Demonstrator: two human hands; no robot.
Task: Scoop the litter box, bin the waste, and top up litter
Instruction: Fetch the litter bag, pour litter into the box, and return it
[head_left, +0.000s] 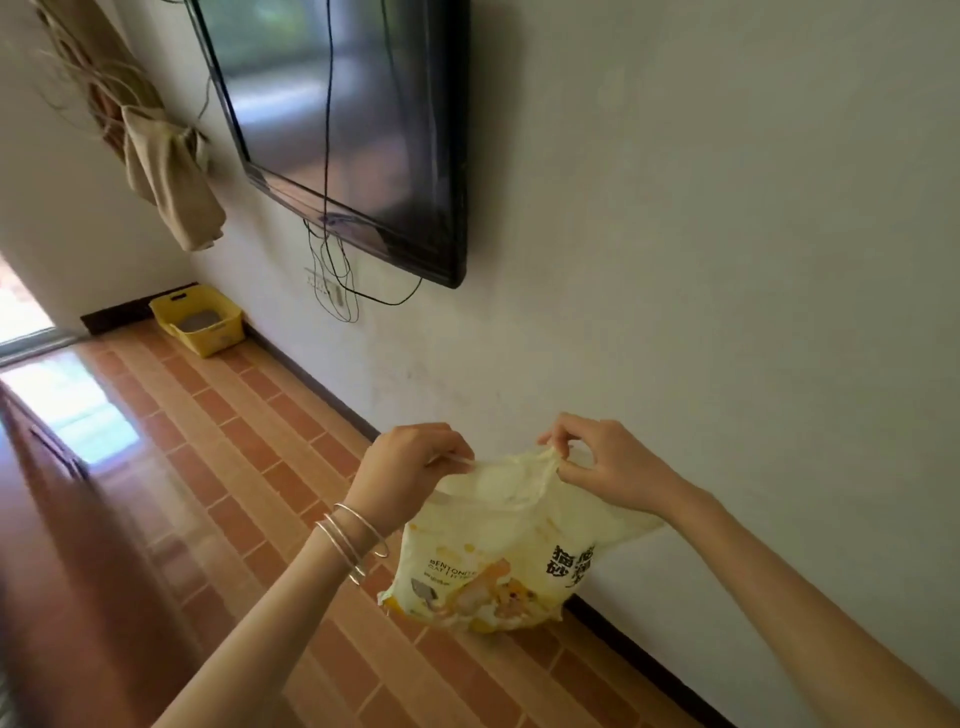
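One litter bag (498, 545), one yellow box (210, 344) — three bangles (363, 525), one television (337, 104).
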